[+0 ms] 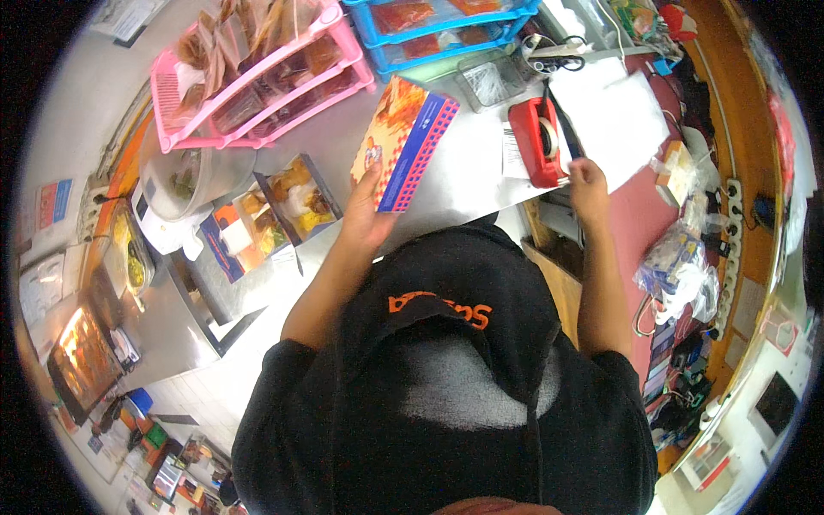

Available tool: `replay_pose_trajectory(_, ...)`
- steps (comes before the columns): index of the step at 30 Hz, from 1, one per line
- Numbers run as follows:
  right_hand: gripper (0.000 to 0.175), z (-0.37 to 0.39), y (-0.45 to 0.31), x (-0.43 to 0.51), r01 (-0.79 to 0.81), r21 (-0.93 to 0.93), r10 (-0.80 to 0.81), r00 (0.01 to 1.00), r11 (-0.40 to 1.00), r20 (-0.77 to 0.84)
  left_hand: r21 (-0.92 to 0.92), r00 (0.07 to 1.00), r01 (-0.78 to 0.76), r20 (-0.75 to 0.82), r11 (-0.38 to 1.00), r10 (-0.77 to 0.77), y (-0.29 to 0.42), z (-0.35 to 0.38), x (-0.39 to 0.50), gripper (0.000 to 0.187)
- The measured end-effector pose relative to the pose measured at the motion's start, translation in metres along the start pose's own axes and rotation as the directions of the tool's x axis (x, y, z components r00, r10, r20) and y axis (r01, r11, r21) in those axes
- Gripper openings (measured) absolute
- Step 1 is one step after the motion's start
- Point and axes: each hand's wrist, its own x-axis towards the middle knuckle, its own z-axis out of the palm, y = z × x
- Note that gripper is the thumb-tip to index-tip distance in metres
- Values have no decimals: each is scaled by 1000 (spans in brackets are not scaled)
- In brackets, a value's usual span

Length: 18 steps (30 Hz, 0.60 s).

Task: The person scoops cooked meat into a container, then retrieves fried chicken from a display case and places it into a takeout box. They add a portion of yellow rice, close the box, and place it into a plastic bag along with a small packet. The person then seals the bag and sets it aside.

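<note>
My left hand (370, 212) grips the lower left part of a printed cardboard food box (412, 145), tilted over the steel counter (473, 154). At the front end of a red tape dispenser (534, 145), which carries a roll of tape (548, 138), is my right hand (587, 187) with its fingers bent together; whether tape is between them cannot be told. Left of the box, an open food box (297, 193) holds fried food and something yellow; beside it lies another open box (241, 235) with food in it.
A pink plastic rack (283, 106) with packets stands at the back left, a blue rack (444, 32) behind the box. Near the dispenser are a clear plastic tray (490, 84), scissors (563, 62) and white paper (611, 122). A clear round tub (187, 174) sits at the left.
</note>
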Motion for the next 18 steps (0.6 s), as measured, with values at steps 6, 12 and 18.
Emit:
replay_pose_trajectory(6,27,58,-234,-43,162,545,-360,891,823,278,-56,998,-60,26,997,62,5,55,-17,43)
replay_pose_trajectory(12,57,87,-222,-17,294,710,-590,780,640,208,-255,936,309,254,916,-245,4,27,-39,61)
replay_pose_trajectory(18,27,106,-195,-27,362,588,-496,865,723,78,54,993,84,83,995,-88,-3,8,-32,65)
